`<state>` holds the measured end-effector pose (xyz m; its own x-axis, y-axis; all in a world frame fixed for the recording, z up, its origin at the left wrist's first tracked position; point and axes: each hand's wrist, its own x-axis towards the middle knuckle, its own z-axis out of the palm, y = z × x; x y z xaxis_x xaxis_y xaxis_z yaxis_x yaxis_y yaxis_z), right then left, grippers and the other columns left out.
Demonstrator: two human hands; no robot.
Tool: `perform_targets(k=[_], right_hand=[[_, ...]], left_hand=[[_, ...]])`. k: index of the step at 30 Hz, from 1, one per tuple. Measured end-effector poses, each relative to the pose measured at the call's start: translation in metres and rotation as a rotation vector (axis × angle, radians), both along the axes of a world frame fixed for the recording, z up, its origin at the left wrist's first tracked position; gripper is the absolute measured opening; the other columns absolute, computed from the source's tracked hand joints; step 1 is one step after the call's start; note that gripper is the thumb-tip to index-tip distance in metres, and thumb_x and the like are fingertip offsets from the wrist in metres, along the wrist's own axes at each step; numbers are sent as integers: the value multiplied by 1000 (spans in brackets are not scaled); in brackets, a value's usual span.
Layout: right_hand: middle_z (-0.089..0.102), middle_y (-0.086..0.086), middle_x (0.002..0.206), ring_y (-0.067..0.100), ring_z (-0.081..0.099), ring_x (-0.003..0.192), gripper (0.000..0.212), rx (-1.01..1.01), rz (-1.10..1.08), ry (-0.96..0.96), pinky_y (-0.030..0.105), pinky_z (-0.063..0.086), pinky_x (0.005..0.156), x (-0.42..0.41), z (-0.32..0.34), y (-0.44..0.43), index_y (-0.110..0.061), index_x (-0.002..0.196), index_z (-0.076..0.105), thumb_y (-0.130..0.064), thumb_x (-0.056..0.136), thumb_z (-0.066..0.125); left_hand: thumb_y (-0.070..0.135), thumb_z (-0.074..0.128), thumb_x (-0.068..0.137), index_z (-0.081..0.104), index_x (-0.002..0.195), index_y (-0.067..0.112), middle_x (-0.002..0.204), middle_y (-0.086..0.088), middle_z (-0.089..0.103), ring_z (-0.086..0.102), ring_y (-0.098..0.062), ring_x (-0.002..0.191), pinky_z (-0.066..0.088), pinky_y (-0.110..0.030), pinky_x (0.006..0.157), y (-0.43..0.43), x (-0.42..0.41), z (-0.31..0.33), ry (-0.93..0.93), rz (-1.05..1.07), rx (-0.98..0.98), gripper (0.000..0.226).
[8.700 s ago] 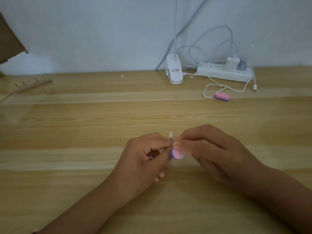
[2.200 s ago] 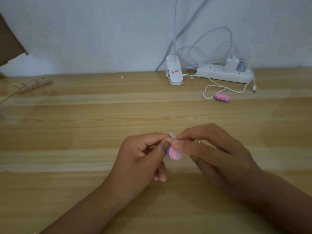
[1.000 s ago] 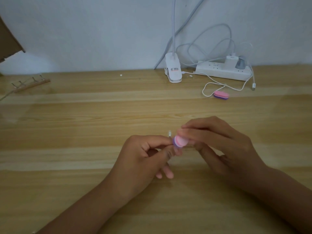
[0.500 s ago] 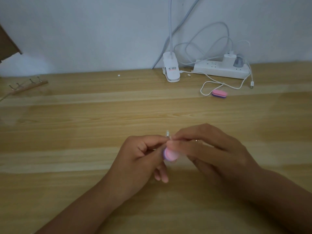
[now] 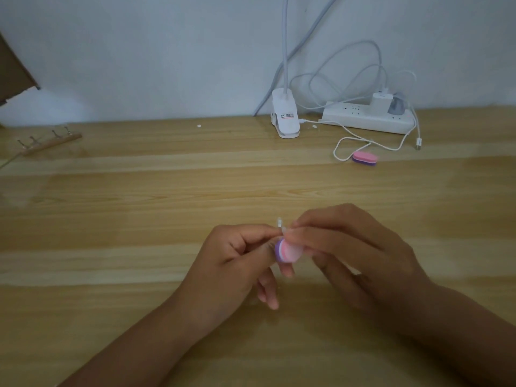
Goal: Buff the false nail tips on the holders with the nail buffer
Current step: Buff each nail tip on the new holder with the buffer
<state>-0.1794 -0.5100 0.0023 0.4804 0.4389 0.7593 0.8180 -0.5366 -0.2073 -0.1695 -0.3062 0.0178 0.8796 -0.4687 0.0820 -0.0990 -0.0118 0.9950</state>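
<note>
Over the middle of the wooden table [image 5: 139, 219], my left hand [image 5: 231, 261] pinches a small clear nail-tip holder between thumb and forefinger. The pale false nail tip [image 5: 280, 223] sticks up just above those fingers. My right hand [image 5: 351, 247] grips a small pink and purple nail buffer [image 5: 287, 250] and holds it against the holder, just below the tip. Most of the holder is hidden by my fingers.
A second pink and purple buffer [image 5: 364, 158] lies at the back right beside a white cable loop. A white clip lamp base [image 5: 285, 118] and a power strip [image 5: 368, 118] stand by the wall. A wooden hook rail [image 5: 47, 142] lies at the far left.
The buffer has gone up and down against the nail tip between frames; it now sits slightly lower than a second ago. Both hands keep their grips in the same place.
</note>
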Motion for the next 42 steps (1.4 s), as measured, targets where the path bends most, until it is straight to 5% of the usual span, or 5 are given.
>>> perform_targets(k=[42], right_hand=[[66, 12, 112, 21, 63, 101, 24, -11, -71, 52, 31, 50, 88, 9, -2, -7, -1, 115, 70, -2, 96, 55]], left_hand=[[26, 60, 89, 73, 81, 16, 73, -7, 69, 62, -19, 46, 47, -26, 44, 1, 6, -6, -4, 34, 34, 17]])
